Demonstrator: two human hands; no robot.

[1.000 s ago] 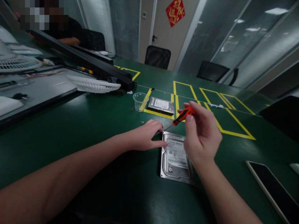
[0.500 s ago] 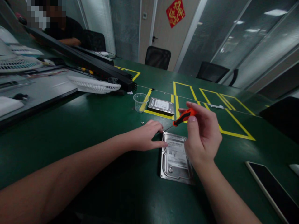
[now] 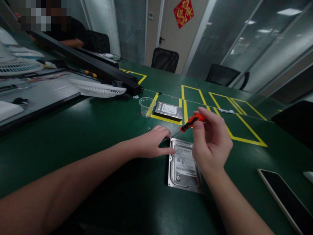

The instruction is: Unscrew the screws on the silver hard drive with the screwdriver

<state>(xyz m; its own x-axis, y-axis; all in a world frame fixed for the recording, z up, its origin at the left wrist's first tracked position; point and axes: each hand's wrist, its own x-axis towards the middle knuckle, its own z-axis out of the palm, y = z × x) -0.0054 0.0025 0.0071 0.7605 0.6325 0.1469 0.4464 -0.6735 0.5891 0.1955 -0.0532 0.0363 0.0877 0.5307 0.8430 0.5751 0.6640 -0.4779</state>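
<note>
Screwdriver point(image 3: 192, 122) in my right hand point(image 3: 213, 142): I have its red and black handle between my thumb and curled fingers, the palm cupped and partly open behind it. The shaft slants down and to the left, and its tip meets the top left corner of the drive point(image 3: 184, 160), or sits just over it; I cannot tell which.

The drive lies flat on the green table point(image 3: 137, 202) right in front of me, label side up, its long edges running away from me. My left hand point(image 3: 156, 142) is beside its upper left edge, thumb and fingers spread apart with a clear gap between them. The thumb lies on the edge of the drive's face, and the forefinger reaches the corner by the screwdriver's tip; the other fingers are mostly hidden from me.

A few small metal bits, too small to make out, lie beyond my left hand point(image 3: 148, 128). Past them stands a clear cup point(image 3: 147, 109), upright, and just to its right a second drive point(image 3: 168, 111) lies label up inside a frame of yellow tape point(image 3: 246, 141). To my right, a phone point(image 3: 285, 199) lies on the table, well apart from the drive I am touching.
</note>
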